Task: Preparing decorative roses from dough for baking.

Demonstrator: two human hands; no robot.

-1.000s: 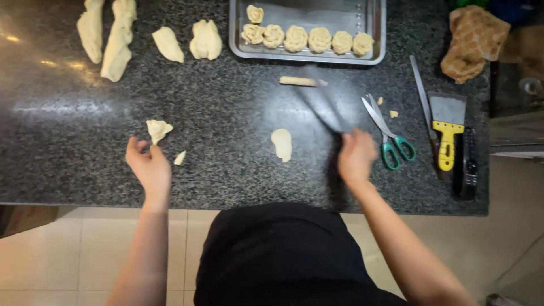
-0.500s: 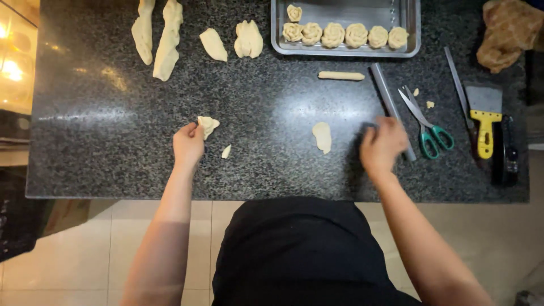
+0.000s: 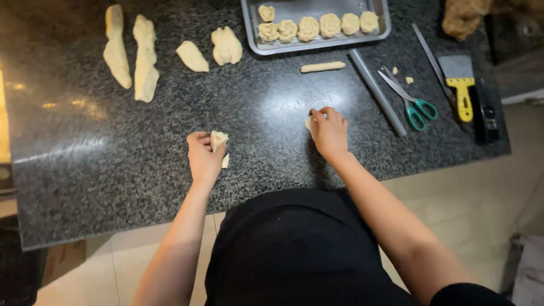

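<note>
My left hand point(image 3: 203, 157) pinches a small pale dough piece point(image 3: 218, 138) just above the dark granite counter point(image 3: 113, 170). A tiny dough scrap point(image 3: 226, 162) lies beside its thumb. My right hand point(image 3: 330, 131) rests on the counter with its fingers curled over a flat dough piece point(image 3: 309, 122), of which only the left edge shows. A thin metal rod point(image 3: 377, 92) lies at an angle to the right of that hand, untouched.
A metal tray point(image 3: 252, 34) at the back holds several rose-shaped dough pieces point(image 3: 309, 27). A short dough roll point(image 3: 322, 67) lies before it. Long dough strips point(image 3: 145, 56) and lumps point(image 3: 226, 45) sit back left. Green-handled scissors point(image 3: 412, 102) and a yellow-handled scraper point(image 3: 460, 82) lie right.
My right hand let go of the metal rod and moved left onto the flat dough piece. My left hand closed on the small dough piece. The camera view shifted closer.
</note>
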